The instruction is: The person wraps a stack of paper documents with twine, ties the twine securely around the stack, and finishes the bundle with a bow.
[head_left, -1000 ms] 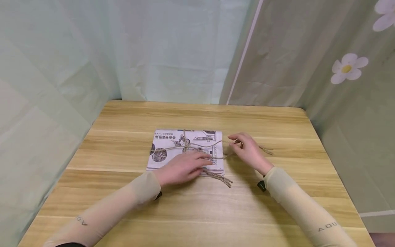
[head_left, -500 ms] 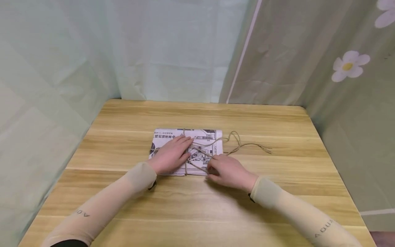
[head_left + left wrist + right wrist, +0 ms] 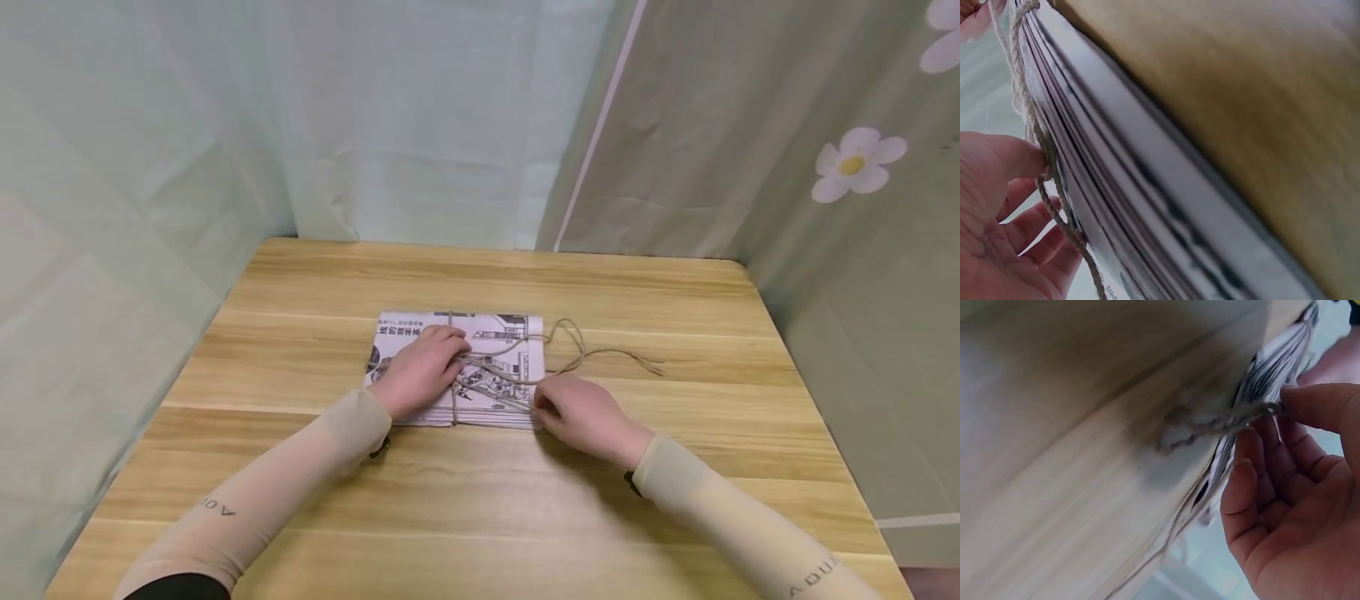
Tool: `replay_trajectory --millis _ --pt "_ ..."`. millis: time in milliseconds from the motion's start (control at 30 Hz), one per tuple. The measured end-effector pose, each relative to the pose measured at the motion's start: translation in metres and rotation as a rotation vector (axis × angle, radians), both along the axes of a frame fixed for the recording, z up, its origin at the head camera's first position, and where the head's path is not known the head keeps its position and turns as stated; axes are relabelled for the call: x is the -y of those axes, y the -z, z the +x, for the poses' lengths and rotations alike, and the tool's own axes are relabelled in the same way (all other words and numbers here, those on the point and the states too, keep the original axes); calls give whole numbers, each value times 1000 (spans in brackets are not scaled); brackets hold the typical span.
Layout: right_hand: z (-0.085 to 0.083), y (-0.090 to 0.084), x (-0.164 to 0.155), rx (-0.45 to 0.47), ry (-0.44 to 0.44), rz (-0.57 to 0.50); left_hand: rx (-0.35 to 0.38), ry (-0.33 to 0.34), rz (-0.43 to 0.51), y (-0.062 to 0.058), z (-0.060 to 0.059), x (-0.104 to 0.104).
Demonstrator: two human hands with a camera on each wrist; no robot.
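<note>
Folded newspaper bundle (image 3: 457, 367) lying flat near the middle of the wooden table (image 3: 675, 500), crossed by jute twine (image 3: 487, 371). Compared with half a second ago, the right hand (image 3: 581, 412) has slid rightward along the bundle's near edge to its near right corner, drawing out the twine end it pinches between thumb and fingers (image 3: 1310, 403), so that this strand now runs straighter from the crossing. The left hand (image 3: 420, 371) remains on top of the bundle, fingers loosely curved and pressing at the crossing; the left-wrist view shows the thumb (image 3: 1004, 159) against the strand at the stack's edge. The other loose end (image 3: 600, 354) lies slack on the table beyond, unchanged. Judged from this, the binding is being tightened
</note>
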State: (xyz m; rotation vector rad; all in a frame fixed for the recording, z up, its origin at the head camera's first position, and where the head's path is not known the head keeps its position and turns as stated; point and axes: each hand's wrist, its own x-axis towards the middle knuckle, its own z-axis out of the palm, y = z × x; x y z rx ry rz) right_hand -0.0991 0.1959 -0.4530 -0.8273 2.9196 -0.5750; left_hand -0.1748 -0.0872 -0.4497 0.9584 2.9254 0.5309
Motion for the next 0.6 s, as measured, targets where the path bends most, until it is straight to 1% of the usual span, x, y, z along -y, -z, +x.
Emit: replay_trajectory --millis 167,333,467,600 --pt "4 -1 -24 44 70 -11 15 -29 -4 1 -1 -1" --pt "7 -1 -45 79 122 6 24 -36 -7 2 -2 -3" --pt "9 -1 -60 101 151 27 34 -41 4 2 -2 -4" --pt "10 -3 -72 130 159 47 53 -55 10 1 -2 -4"
